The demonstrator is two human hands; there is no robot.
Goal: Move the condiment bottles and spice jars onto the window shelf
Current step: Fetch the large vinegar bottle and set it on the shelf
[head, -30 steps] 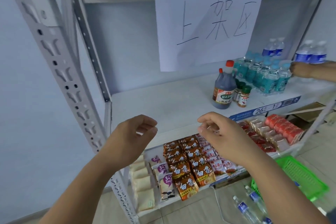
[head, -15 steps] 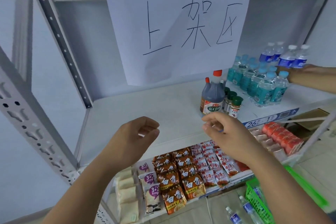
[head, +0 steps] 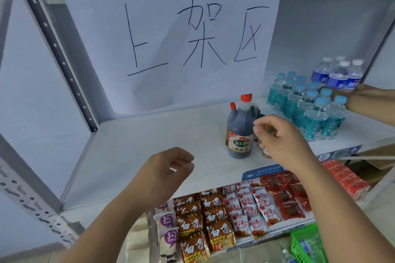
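Observation:
A dark vinegar bottle (head: 239,132) with a red cap stands on the white shelf (head: 149,145). Right beside it stand small spice jars with green caps (head: 256,111), mostly hidden by my right hand (head: 280,143). That hand is over the front spice jar (head: 266,152), its thumb and fingers curled round the green cap. My left hand (head: 168,168) hovers over the shelf's front edge, left of the bottle, loosely curled and holding nothing.
Packs of teal-capped water bottles (head: 310,113) and blue-labelled ones (head: 339,77) fill the shelf's right end, where another person's hand (head: 369,96) reaches in. A paper sign (head: 181,38) hangs at the back. Snack packets (head: 224,220) line the lower shelf; a green basket (head: 303,245) sits on the floor.
The view has moved closer to the shelf. My right hand has reached forward from the shelf edge to the spice jars and curled round one cap. My left hand stays roughly in place.

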